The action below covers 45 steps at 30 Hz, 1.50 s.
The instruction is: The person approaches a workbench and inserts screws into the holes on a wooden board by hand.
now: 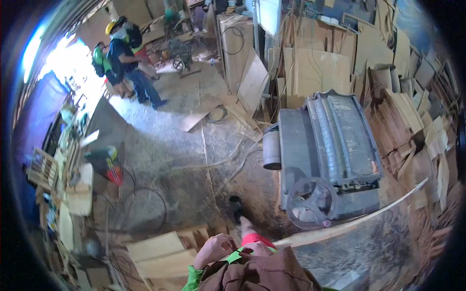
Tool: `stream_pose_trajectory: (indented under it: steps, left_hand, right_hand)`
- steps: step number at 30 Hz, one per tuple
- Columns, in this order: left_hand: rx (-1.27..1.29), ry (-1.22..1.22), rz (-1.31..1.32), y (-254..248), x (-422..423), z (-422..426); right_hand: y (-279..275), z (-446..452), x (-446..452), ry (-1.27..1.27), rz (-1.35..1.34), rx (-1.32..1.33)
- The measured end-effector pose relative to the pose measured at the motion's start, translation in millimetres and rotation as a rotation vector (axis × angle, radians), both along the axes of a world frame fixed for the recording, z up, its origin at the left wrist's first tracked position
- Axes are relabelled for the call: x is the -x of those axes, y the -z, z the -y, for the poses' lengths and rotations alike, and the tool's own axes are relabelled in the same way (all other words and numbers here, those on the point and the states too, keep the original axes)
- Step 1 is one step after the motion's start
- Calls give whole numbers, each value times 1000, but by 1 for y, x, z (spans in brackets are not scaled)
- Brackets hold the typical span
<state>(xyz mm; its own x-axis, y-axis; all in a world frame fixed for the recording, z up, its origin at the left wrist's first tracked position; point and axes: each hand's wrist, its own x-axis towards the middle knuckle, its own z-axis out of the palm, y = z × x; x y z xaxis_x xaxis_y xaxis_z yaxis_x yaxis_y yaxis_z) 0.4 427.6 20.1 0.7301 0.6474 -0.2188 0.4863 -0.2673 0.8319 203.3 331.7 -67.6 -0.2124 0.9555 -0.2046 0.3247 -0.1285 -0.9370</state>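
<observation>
My left hand is held in front of my body at the bottom, its fingers curled in. Whatever may be inside them is hidden. A green sleeve shows at its wrist, and brown cloth covers much of the lower middle. Beside the red shorts is a skin-toned patch, perhaps part of my right hand; its fingers cannot be made out. A long, thin wooden strip runs from near this patch toward the right. Flat boards lie below and left of my left hand.
A large grey machine with a handwheel stands at right. Stacked wood fills the right side. Cables cross the floor. Several people stand far left, near a bright opening. A cluttered bench lines the left.
</observation>
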Motion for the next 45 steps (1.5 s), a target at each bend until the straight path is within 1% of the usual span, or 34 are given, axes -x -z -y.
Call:
stream_pose_trajectory:
  steps: [3,4,5,6,7,9,10,13,14,15,17,18,19,21,23,24,26,27,28,29,30,31,32,33,34,35,36,37,38,39,41,42,45]
  left_hand:
    - [-32,34,60,0,-8,-85]
    - [-123,61,37,11,-9,-114]
    - [-152,-33,-64,27,-8,-137]
    - [-123,-14,-18,5,-16,-165]
    - [-99,1,27,-16,-21,-194]
    - [-175,-54,43,-23,-16,-252]
    - [-191,-121,53,-23,-7,-265]
    - [-238,-285,-1,-37,18,-306]
    - [-195,-301,-2,-38,27,-317]
    - [-145,-304,80,-31,39,-328]
    - [-86,-296,217,-1,59,-346]
    - [-70,-297,272,15,66,-356]
    - [-106,-313,264,21,71,-367]
    - [-85,-403,243,43,86,-395]
    - [44,-446,231,50,110,-439]
    - [115,-466,228,55,122,-456]
    - [57,-435,232,65,150,-507]
    - [14,-409,210,65,165,-531]
    - [-41,-439,251,62,176,-551]
    - [-90,-470,282,58,190,-569]
    - [-125,-527,285,37,201,-588]
    - [-73,-536,293,30,216,-611]
    - [-11,-534,299,27,229,-628]
    - [62,-526,305,24,240,-643]
    - [45,-488,161,18,250,-657]
    - [19,-518,205,15,257,-665]
    - [-10,-551,241,11,265,-674]
    - [-43,-586,272,7,275,-682]
    - [-16,-580,263,7,283,-692]
    - [-26,-589,263,12,293,-699]
    - [-53,-624,270,30,305,-715]
    - [-22,-642,228,41,316,-722]
    - [10,-799,189,41,352,-753]
  right_hand:
    - [25,-85,-2,0,-43,-17]
    - [34,-112,-5,-8,-54,-23]
    - [39,-138,-7,-21,-61,-27]
    - [45,-163,-10,-32,-66,-39]
    - [7,-189,-16,-94,9,-34]
    - [-14,-245,-18,-43,-60,121]
    - [-1,-264,-14,-7,-157,146]
    - [3,-321,-5,-132,-97,142]
    - [3,-345,-3,-163,-68,127]
    - [2,-371,0,-182,-42,106]
    - [-8,-417,13,-311,-27,120]
    - [-8,-439,23,-367,-30,129]
    - [-9,-462,31,-418,-29,138]
    - [-11,-512,48,-492,19,108]
    - [-17,-566,67,-570,64,97]
    - [-40,-593,81,-598,125,157]
    - [-22,-640,97,-583,101,224]
    - [-19,-669,107,-585,95,259]
    - [-30,-696,121,-658,190,156]
    - [-36,-714,131,-688,162,152]
    - [-39,-736,145,-713,124,133]
    - [-40,-767,160,-734,82,100]
    - [-28,-792,168,-762,181,67]
    - [-42,-808,180,-756,249,45]
    - [-63,-821,197,-749,312,31]
    - [-73,-831,211,-743,366,18]
    - [-71,-845,222,-781,397,61]
    - [-68,-856,236,-812,365,79]
    - [-63,-866,247,-844,337,98]
    - [-56,-880,258,-882,315,114]
    - [-25,-910,278,-948,190,128]
    - [-16,-929,290,-985,129,132]
    - [-14,-976,339,-1046,126,35]
